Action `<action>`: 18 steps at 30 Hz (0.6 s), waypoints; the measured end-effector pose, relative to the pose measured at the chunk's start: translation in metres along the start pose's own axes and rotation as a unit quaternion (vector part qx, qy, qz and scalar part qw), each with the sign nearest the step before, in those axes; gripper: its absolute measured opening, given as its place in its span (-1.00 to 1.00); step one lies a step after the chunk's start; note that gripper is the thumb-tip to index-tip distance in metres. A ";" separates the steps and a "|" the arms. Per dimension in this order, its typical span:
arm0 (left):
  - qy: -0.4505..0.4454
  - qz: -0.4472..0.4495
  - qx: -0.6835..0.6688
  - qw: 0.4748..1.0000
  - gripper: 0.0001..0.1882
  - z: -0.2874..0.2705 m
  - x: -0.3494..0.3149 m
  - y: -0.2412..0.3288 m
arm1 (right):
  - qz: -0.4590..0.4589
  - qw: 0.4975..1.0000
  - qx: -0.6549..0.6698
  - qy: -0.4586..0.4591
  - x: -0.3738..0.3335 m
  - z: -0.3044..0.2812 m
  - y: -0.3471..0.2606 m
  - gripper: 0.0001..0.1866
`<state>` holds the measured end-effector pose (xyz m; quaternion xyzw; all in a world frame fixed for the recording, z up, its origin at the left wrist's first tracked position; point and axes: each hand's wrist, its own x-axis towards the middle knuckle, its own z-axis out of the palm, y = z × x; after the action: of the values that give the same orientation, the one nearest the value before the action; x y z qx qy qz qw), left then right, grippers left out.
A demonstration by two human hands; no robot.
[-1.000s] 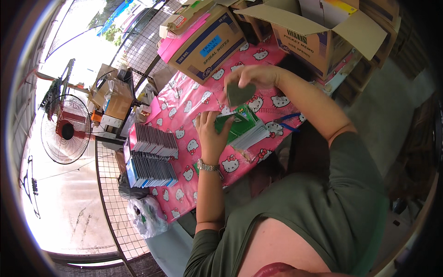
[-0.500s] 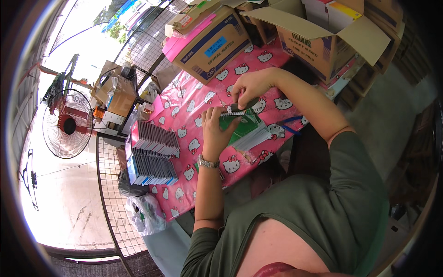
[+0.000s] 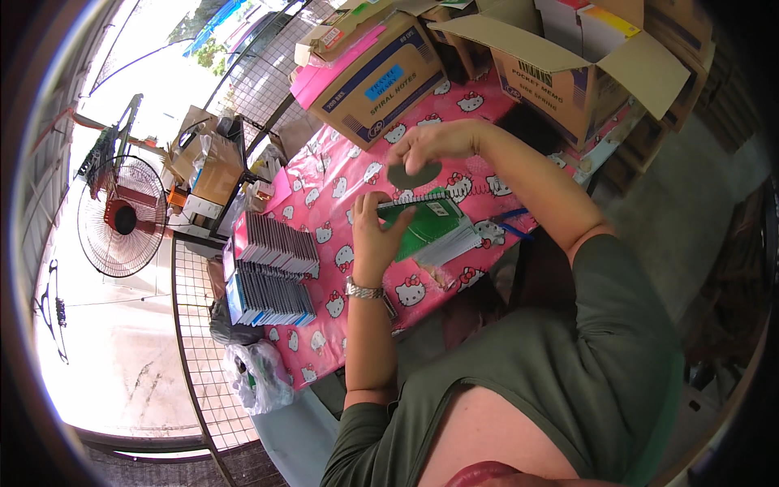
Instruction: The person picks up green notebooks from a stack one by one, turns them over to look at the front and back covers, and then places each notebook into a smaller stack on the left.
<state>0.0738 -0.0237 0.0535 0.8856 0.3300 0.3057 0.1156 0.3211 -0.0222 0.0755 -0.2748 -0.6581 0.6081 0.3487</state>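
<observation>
A green-covered spiral notebook [image 3: 430,223] lies on top of a stack of notebooks [image 3: 449,247] with white page edges showing. My left hand [image 3: 377,231] grips its left end, fingers over the spiral-bound edge and thumb on the cover. Above that bound edge, my right hand [image 3: 422,150] is closed on a dark, flat, round disc [image 3: 414,174]; its exact kind cannot be made out. A gap separates the disc from the notebook. To the right of the stack are blue-handled pliers [image 3: 513,224], their front end hard to see.
Left on the pink patterned tablecloth [image 3: 333,260] stand rows of upright notebooks [image 3: 272,268]. Cardboard boxes [image 3: 381,85] line the far side, one open box [image 3: 560,89] at the right. A plastic bag [image 3: 256,377] hangs by the left corner; a fan [image 3: 123,217] stands beyond.
My right hand has lifted off the notebook's spiral edge and moved up and slightly left with the disc, which now shows more fully. The left hand stays on the notebook.
</observation>
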 end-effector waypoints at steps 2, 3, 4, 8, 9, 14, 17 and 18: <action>-0.018 0.015 0.010 1.000 -0.65 -0.004 -0.002 -0.015 | 0.050 0.996 -0.076 -0.021 0.012 -0.011 0.010 -0.59; -0.042 -0.026 -0.026 0.998 -0.67 -0.004 -0.004 -0.014 | 0.074 0.991 -0.112 -0.031 0.019 -0.016 0.018 -0.59; -0.060 -0.073 -0.059 0.994 -0.70 -0.009 -0.006 -0.010 | 0.128 0.959 -0.245 -0.057 0.022 -0.008 0.006 -0.60; -0.050 -0.054 -0.137 0.988 -0.75 -0.003 -0.007 -0.024 | -0.016 0.985 0.160 -0.058 0.022 0.005 0.014 -0.62; -0.054 -0.073 -0.168 0.982 -0.74 -0.001 -0.009 -0.028 | 0.026 0.997 0.019 -0.064 0.026 -0.001 0.014 -0.58; -0.066 -0.109 -0.257 0.958 -0.72 0.004 -0.008 -0.037 | 0.026 0.999 0.016 -0.045 0.031 -0.007 0.023 -0.51; -0.069 -0.141 -0.215 0.964 -0.72 0.001 -0.003 -0.029 | 0.072 0.991 -0.096 -0.062 0.032 -0.006 0.009 -0.52; -0.066 -0.130 -0.243 0.959 -0.71 0.003 -0.003 -0.031 | 0.010 0.997 0.037 -0.070 0.028 0.000 0.011 -0.53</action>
<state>0.0572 -0.0023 0.0372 0.7986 0.3494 0.3004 0.3872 0.3037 0.0012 0.0679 -0.2254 -0.6551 0.6533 0.3054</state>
